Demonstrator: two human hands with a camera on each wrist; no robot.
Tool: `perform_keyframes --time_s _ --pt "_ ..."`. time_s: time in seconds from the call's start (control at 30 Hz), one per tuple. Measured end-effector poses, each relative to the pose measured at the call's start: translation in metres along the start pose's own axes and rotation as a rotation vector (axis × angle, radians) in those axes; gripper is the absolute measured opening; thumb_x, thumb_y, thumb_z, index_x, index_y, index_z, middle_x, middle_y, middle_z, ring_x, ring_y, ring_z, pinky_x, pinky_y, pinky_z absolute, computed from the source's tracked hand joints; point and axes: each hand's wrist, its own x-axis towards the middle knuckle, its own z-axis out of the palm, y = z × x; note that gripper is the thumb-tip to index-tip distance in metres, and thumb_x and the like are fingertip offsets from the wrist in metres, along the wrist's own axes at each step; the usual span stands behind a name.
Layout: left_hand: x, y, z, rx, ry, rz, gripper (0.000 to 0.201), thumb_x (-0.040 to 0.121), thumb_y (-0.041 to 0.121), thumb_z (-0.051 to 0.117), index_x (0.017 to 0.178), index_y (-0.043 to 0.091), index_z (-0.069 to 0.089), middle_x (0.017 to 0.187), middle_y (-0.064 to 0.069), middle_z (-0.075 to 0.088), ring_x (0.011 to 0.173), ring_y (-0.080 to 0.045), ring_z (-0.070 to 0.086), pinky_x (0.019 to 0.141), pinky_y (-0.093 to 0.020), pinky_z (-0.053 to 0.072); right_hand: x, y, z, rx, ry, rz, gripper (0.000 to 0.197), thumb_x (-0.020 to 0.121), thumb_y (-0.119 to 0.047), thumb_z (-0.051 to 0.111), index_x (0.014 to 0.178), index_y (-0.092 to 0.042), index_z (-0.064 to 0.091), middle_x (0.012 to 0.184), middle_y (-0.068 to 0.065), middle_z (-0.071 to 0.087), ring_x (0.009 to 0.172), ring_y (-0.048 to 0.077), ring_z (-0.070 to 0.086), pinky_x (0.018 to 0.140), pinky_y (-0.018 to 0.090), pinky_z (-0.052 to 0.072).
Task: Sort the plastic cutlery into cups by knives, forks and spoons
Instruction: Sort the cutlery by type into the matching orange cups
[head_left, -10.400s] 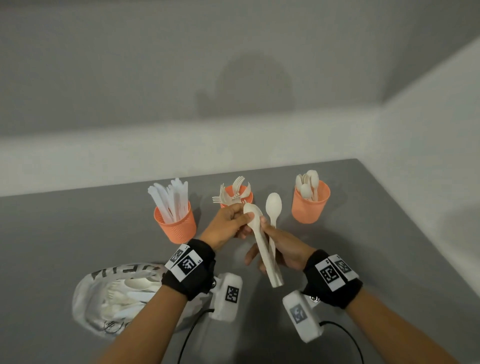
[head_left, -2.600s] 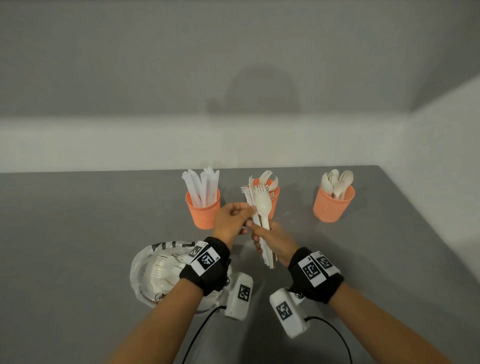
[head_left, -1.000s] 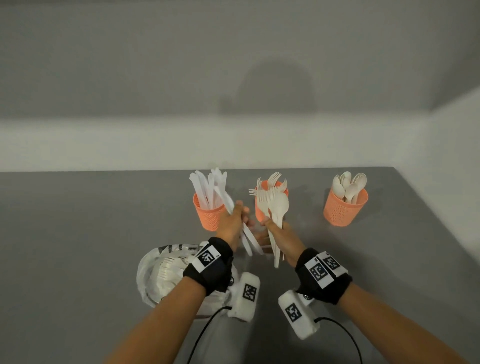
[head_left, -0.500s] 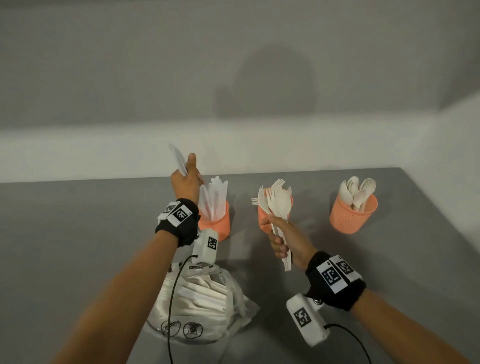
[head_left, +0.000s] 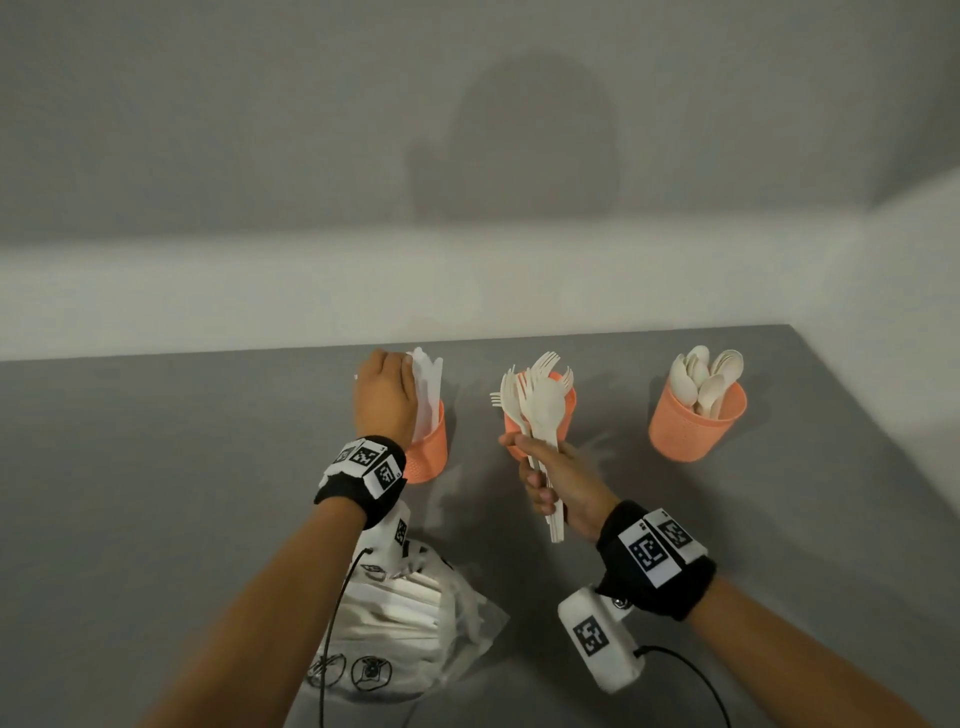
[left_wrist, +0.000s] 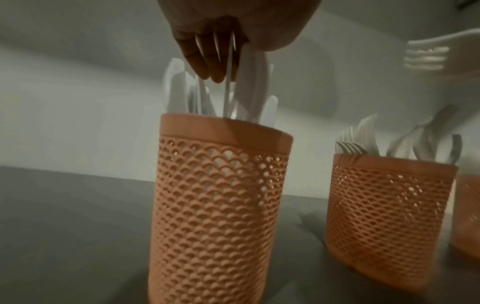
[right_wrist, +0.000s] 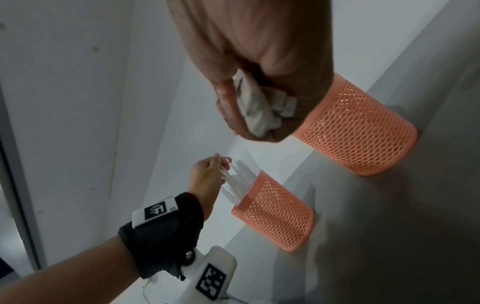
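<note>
Three orange mesh cups stand in a row: the knife cup (head_left: 430, 457), the fork cup (head_left: 569, 402) and the spoon cup (head_left: 696, 431). My left hand (head_left: 402, 379) is over the knife cup and pinches a few white knives (left_wrist: 228, 82), whose lower ends are inside the cup (left_wrist: 221, 205). The right wrist view shows the same grip (right_wrist: 221, 164) at the knife cup (right_wrist: 275, 218). In front of the fork cup, my right hand (head_left: 540, 467) grips a bundle of forks and a spoon (head_left: 540, 410) by the handles (right_wrist: 257, 109).
A clear plastic bag (head_left: 415, 613) with more white cutlery lies on the grey table (head_left: 156, 493) near my left forearm. A white wall runs along the table's back and right edges. The fork cup (left_wrist: 389, 216) stands close beside the knife cup.
My left hand drew the knives out of the bundle, lifted them up and to the left, and has now come down onto the knife cup. The right hand still holds the rest.
</note>
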Motion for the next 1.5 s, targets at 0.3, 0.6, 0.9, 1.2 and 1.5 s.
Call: perform_keyframes --time_s 0.3,0.6,0.9,1.2,1.5 --pt "-0.014 0.017 -0.001 0.393 -0.214 -0.035 0.091 0.083 0.058 -0.008 0.138 0.004 0.038 0.149 -0.013 0.034 0.144 -0.029 0.016 0.116 -0.045 0.002 -0.006 0.002 -0.004 0.043 -0.024 -0.022 0.022 0.098 -0.03 0.041 0.102 -0.02 0.06 0.051 -0.002 0.039 0.035 0.003 0.029 0.037 0.015 0.028" --pt "-0.042 0.095 -0.029 -0.522 -0.269 -0.287 0.044 0.094 0.029 0.049 0.133 0.008 0.043 0.117 -0.006 0.059 0.112 -0.019 0.054 0.095 -0.028 0.041 -0.015 -0.002 -0.005 0.161 -0.183 -0.045 0.031 0.099 -0.035 0.031 0.117 -0.023 0.054 0.051 -0.005 0.046 0.033 0.002 0.03 0.035 0.014 0.029" --pt "-0.081 0.106 -0.022 -0.878 -0.613 -0.43 0.018 0.092 0.016 0.053 0.108 0.012 0.062 0.09 -0.005 0.069 0.077 -0.011 0.068 0.069 -0.019 0.056 -0.037 0.001 -0.013 0.137 -0.367 0.002 0.031 0.095 -0.035 0.037 0.097 -0.012 0.056 0.058 0.001 0.059 0.037 0.006 0.045 0.039 0.017 0.04" --pt "-0.103 0.116 -0.008 -0.852 -0.415 -0.42 0.03 0.09 0.022 0.057 0.118 0.009 0.058 0.111 -0.015 0.067 0.1 -0.03 0.065 0.076 -0.032 0.054 -0.047 0.01 -0.017 0.067 -0.235 -0.003 0.032 0.097 -0.035 0.035 0.09 -0.013 0.057 0.059 -0.002 0.061 0.036 0.004 0.042 0.04 0.017 0.038" --pt "-0.105 0.122 -0.021 -1.097 -0.715 -0.629 0.032 0.093 0.019 0.051 0.12 0.002 0.053 0.083 -0.007 0.067 0.063 -0.011 0.069 0.052 -0.02 0.053 -0.056 0.009 -0.028 0.081 -0.379 0.029 0.033 0.089 -0.037 0.044 0.079 -0.017 0.069 0.055 -0.001 0.059 0.032 0.003 0.037 0.036 0.015 0.034"
